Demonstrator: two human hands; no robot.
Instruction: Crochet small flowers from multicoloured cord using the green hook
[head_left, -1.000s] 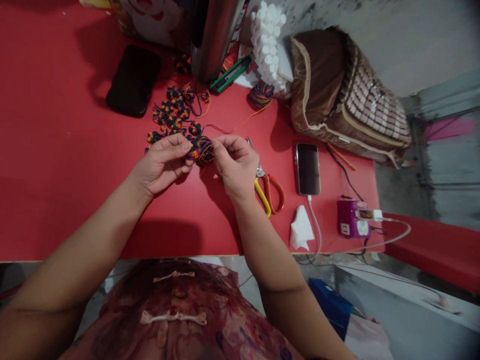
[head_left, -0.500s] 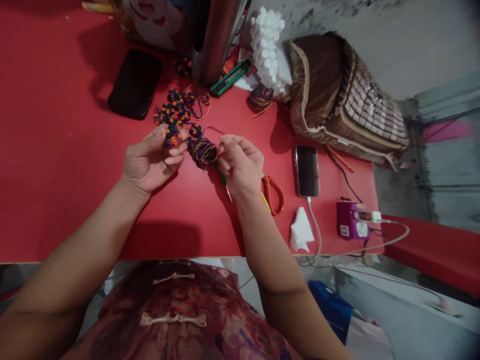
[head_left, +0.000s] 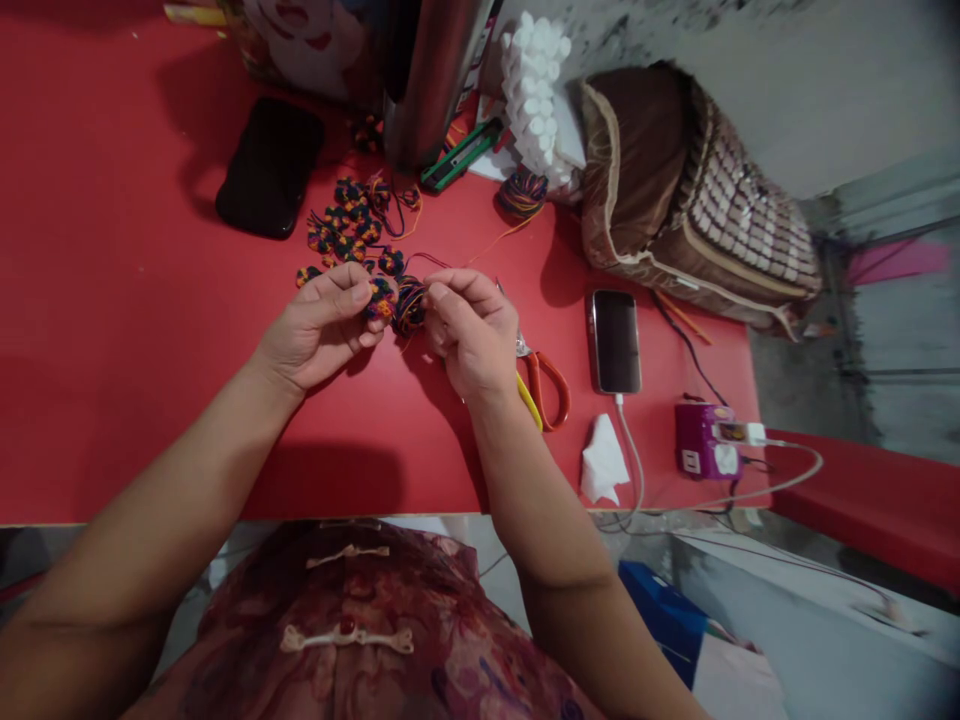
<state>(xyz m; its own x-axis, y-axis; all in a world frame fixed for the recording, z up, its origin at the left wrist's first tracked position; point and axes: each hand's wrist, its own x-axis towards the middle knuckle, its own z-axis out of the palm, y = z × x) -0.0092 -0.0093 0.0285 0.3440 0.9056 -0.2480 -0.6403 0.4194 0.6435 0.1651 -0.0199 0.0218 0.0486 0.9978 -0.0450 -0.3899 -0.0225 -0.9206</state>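
My left hand [head_left: 311, 325] pinches a small knotted ball of multicoloured cord [head_left: 382, 299] between thumb and fingers. Close to its right, my right hand [head_left: 476, 325] is closed, thumb against forefinger, where a thin dark cord [head_left: 429, 257] runs to the fingertips. Between the hands lies a wound bundle of multicoloured cord [head_left: 409, 306], partly covered by the fingers. Behind my left hand, several similar knotted pieces [head_left: 349, 222] are heaped on the red table [head_left: 150, 400]. Scissors with orange and yellow handles [head_left: 553, 392] lie partly under my right hand.
A black phone-like object [head_left: 270, 168] lies at left. At the back are a metal cylinder [head_left: 435, 80], a green box cutter [head_left: 460, 157], another cord bundle [head_left: 521, 192] and a brown bag [head_left: 637, 150]. To the right are a charging phone [head_left: 615, 342], crumpled tissue [head_left: 603, 460] and purple power adapter [head_left: 694, 440].
My left hand has moved right with the knotted ball, uncovering another piece on the table. My right hand has shifted slightly left, now hiding the green-handled tool and showing more of the scissors.
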